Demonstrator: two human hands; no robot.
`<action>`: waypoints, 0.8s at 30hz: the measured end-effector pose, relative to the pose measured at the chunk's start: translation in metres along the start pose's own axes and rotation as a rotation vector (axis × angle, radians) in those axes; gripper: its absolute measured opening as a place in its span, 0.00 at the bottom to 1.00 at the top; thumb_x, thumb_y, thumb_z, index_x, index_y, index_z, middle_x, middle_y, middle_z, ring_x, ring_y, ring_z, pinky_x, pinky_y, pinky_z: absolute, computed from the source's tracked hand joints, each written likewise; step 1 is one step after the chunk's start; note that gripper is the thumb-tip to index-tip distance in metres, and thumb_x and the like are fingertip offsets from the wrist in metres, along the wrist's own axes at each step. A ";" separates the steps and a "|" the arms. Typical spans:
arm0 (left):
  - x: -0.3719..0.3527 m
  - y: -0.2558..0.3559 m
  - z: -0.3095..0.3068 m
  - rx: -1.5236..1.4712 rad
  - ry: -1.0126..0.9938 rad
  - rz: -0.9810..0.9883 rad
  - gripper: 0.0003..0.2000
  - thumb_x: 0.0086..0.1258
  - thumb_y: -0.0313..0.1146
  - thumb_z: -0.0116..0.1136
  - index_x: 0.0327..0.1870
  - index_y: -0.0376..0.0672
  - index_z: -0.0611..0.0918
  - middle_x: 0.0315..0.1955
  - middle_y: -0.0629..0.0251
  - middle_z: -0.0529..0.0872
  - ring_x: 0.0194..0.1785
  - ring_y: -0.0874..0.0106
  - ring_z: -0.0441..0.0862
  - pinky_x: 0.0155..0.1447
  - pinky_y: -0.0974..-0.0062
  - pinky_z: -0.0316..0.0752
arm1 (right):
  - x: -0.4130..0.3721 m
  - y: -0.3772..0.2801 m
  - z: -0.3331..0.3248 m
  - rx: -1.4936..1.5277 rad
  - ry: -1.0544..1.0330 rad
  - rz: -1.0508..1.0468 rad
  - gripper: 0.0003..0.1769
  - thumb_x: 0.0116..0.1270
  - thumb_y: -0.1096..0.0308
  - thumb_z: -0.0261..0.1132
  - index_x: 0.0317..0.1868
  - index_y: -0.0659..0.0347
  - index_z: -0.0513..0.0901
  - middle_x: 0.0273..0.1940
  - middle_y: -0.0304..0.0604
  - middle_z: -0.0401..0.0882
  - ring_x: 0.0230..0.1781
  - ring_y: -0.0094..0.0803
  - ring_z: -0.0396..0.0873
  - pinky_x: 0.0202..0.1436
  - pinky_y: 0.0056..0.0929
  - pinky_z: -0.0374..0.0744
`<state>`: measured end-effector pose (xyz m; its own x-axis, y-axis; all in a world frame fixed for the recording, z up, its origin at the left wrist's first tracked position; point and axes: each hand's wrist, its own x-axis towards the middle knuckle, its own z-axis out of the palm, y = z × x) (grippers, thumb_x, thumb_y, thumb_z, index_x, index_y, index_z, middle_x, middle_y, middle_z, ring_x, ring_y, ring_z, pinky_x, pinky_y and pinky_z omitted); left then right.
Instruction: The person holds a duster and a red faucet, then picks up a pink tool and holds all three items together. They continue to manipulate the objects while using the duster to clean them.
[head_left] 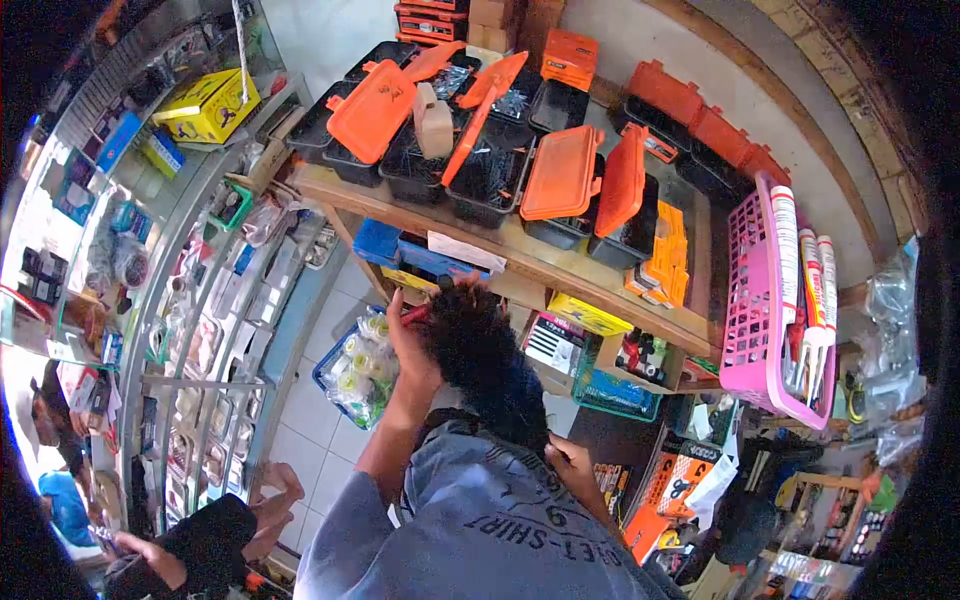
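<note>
Neither of my own hands can be made out in the head view. Directly before me is a person in a grey-blue printed shirt (pixel 500 500), seen from behind with dark hair (pixel 485 350). That person's left hand (pixel 412 345) is raised beside the head, close to a small red thing (pixel 415 314) that I cannot make out. Their right hand (pixel 570 460) is near the shoulder. Past the head, a blue basket (pixel 322 385) of clear wrapped packs stands on the tiled floor.
A wooden shelf (pixel 480 235) bears black boxes with orange lids (pixel 372 110). On the right are a pink basket (pixel 752 290) and white-and-red tubes (pixel 785 250). Glass display shelves (pixel 205 385) line the left. Another person's hand (pixel 150 560) shows at lower left.
</note>
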<state>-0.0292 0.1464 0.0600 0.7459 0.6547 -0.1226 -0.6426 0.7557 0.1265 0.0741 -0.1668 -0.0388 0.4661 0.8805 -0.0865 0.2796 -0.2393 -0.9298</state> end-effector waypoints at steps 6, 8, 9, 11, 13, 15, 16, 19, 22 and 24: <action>-0.014 -0.029 -0.023 0.285 0.238 0.027 0.32 0.72 0.58 0.36 0.64 0.41 0.73 0.60 0.56 0.78 0.61 0.57 0.76 0.69 0.57 0.68 | 0.027 -0.061 0.005 0.188 -0.001 0.291 0.18 0.73 0.71 0.58 0.58 0.72 0.76 0.30 0.29 0.73 0.30 0.15 0.66 0.34 0.17 0.68; -0.012 -0.029 -0.014 0.429 0.183 0.116 0.31 0.72 0.57 0.35 0.63 0.41 0.74 0.59 0.56 0.79 0.61 0.58 0.77 0.68 0.56 0.69 | 0.035 -0.061 0.007 0.278 -0.013 0.266 0.16 0.73 0.70 0.57 0.57 0.70 0.77 0.29 0.28 0.73 0.29 0.15 0.66 0.34 0.18 0.68; -0.008 -0.023 -0.012 0.428 0.184 0.118 0.31 0.72 0.57 0.35 0.63 0.41 0.74 0.59 0.56 0.79 0.61 0.58 0.77 0.68 0.56 0.69 | 0.034 -0.061 0.006 0.221 -0.057 0.261 0.16 0.74 0.70 0.57 0.57 0.68 0.78 0.29 0.28 0.72 0.28 0.15 0.66 0.33 0.18 0.68; 0.001 -0.003 -0.009 0.151 -0.025 0.079 0.31 0.72 0.57 0.33 0.63 0.41 0.75 0.60 0.56 0.78 0.62 0.58 0.76 0.69 0.56 0.68 | 0.025 -0.052 0.005 0.162 -0.106 0.253 0.15 0.74 0.69 0.56 0.56 0.67 0.79 0.28 0.28 0.72 0.28 0.16 0.66 0.33 0.19 0.68; 0.003 0.009 -0.013 0.200 -0.032 0.093 0.32 0.73 0.58 0.31 0.64 0.41 0.73 0.60 0.55 0.78 0.62 0.58 0.76 0.68 0.56 0.68 | 0.013 -0.030 0.006 0.144 -0.107 0.230 0.12 0.75 0.69 0.55 0.49 0.67 0.80 0.27 0.30 0.72 0.27 0.17 0.67 0.33 0.20 0.68; 0.002 0.011 -0.015 0.250 -0.038 0.104 0.33 0.74 0.58 0.28 0.66 0.41 0.70 0.60 0.55 0.78 0.62 0.57 0.75 0.68 0.55 0.68 | 0.013 -0.029 -0.001 0.119 -0.122 0.188 0.14 0.74 0.67 0.58 0.53 0.68 0.78 0.27 0.30 0.73 0.28 0.17 0.67 0.34 0.20 0.69; -0.002 0.005 -0.015 0.241 -0.016 0.116 0.33 0.73 0.57 0.28 0.66 0.40 0.71 0.62 0.55 0.76 0.64 0.57 0.74 0.70 0.56 0.66 | 0.011 -0.031 -0.002 0.094 -0.129 0.151 0.19 0.73 0.66 0.61 0.58 0.69 0.77 0.28 0.31 0.74 0.28 0.17 0.68 0.34 0.20 0.70; -0.023 -0.026 -0.014 0.296 0.040 0.097 0.33 0.73 0.55 0.28 0.68 0.40 0.69 0.64 0.55 0.74 0.66 0.58 0.72 0.72 0.56 0.63 | 0.025 -0.049 -0.004 0.215 -0.131 0.254 0.19 0.73 0.67 0.61 0.60 0.68 0.76 0.27 0.32 0.75 0.27 0.18 0.69 0.34 0.20 0.70; -0.014 -0.038 -0.023 0.109 -0.103 -0.041 0.32 0.75 0.54 0.28 0.70 0.40 0.66 0.65 0.56 0.73 0.67 0.59 0.72 0.73 0.56 0.63 | 0.033 -0.062 -0.001 0.337 -0.031 0.330 0.21 0.73 0.68 0.60 0.63 0.65 0.75 0.27 0.33 0.75 0.27 0.18 0.69 0.34 0.20 0.70; -0.005 -0.035 -0.018 0.126 -0.014 0.013 0.34 0.73 0.59 0.32 0.70 0.41 0.66 0.66 0.56 0.72 0.67 0.54 0.71 0.73 0.53 0.61 | 0.035 -0.082 -0.003 0.314 -0.020 0.264 0.22 0.73 0.70 0.59 0.66 0.63 0.73 0.26 0.33 0.74 0.26 0.19 0.69 0.33 0.19 0.70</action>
<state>-0.0133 0.1169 0.0381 0.7407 0.6634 -0.1064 -0.6255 0.7387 0.2511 0.0700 -0.1171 0.0352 0.4706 0.8141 -0.3403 -0.1185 -0.3239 -0.9386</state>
